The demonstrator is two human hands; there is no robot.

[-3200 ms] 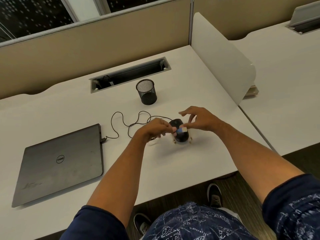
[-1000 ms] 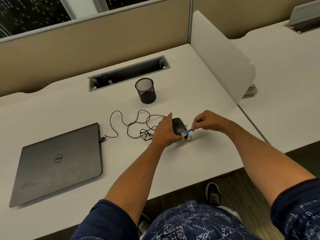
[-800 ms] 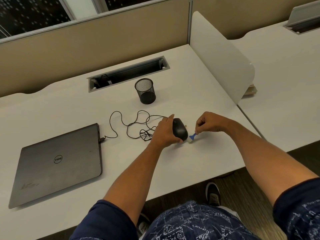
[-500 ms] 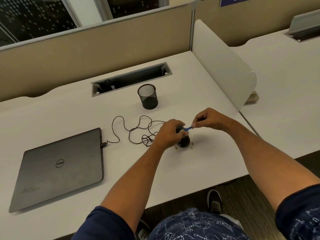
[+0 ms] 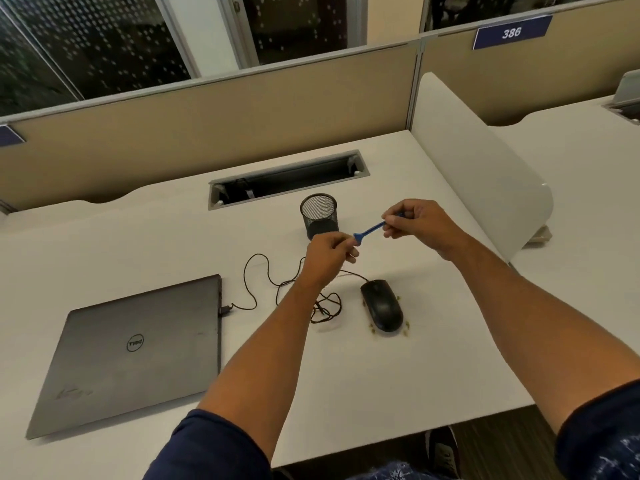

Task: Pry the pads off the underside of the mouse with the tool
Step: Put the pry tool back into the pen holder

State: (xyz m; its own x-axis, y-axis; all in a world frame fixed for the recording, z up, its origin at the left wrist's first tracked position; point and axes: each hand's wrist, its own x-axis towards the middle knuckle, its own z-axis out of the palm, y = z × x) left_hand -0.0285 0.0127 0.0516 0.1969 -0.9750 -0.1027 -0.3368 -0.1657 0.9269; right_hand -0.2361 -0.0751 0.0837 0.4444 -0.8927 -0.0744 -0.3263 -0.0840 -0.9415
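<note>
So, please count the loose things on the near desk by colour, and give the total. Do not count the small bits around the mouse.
Black: 2, the mouse with its cable, and the mesh cup.
Grey: 1, the closed laptop.
Blue: 1, the tool, held above the desk between the left hand and the right hand.
Total: 4.

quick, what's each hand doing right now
Left hand: closed, pinching the flat tip of the blue tool.
Right hand: closed, gripping the tool's handle end.
</note>
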